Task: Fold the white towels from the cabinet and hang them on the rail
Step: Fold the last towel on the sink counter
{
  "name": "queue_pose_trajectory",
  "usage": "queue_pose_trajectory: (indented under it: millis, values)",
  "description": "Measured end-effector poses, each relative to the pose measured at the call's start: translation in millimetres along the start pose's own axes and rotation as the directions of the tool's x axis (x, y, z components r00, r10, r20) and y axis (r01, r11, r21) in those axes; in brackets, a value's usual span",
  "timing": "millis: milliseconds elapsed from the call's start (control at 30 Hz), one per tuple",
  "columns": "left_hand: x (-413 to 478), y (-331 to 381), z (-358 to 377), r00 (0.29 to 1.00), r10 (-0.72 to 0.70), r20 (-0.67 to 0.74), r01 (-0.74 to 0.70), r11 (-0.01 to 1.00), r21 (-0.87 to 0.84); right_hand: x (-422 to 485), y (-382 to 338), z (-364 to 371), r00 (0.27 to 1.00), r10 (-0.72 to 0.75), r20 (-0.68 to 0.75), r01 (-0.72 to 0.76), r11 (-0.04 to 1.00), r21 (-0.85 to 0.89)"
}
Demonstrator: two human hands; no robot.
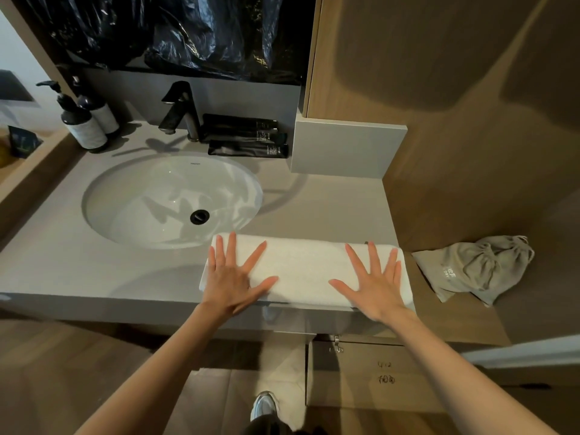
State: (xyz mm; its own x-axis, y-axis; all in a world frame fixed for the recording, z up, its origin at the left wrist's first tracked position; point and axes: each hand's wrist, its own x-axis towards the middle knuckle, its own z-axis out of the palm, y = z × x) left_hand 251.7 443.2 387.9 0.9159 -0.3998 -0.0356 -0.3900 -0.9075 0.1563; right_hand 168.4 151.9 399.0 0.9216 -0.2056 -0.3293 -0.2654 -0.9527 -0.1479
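A white towel (303,271), folded into a long narrow strip, lies along the front edge of the grey vanity counter (62,271), just right of the sink. My left hand (233,277) presses flat on its left end with fingers spread straight. My right hand (373,284) presses flat on its right end in the same way. Neither hand grips the cloth. No rail is in view.
The oval white sink (131,196) with a black faucet (180,111) is behind the towel. Two pump bottles (83,120) stand at the back left, dark tubes (248,136) by the faucet. A grey drawstring bag (474,268) lies on the wooden ledge to the right. A cabinet (376,378) sits below.
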Motion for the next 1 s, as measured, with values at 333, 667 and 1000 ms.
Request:
queue_pose_trajectory:
  millis: [333, 667, 1000]
  values:
    - [-44.2, 9.5, 2.0, 0.988, 0.053, 0.142, -0.064, 0.995, 0.072, -51.0, 37.4, -17.9, 0.964, -0.202, 0.175, 0.223, 0.968, -0.113]
    - [-105.8, 61.5, -20.4, 0.956, -0.088, 0.279, 0.026, 0.976, 0.218, -91.9, 45.8, -37.2, 0.973, -0.221, 0.063, 0.23, 0.914, -0.334]
    - [-124.8, 140.7, -98.3, 0.928, 0.078, 0.365, 0.09, 0.902, -0.423, -132.1, 27.5, -163.1, 0.686, -0.685, -0.245, 0.393, 0.632, -0.667]
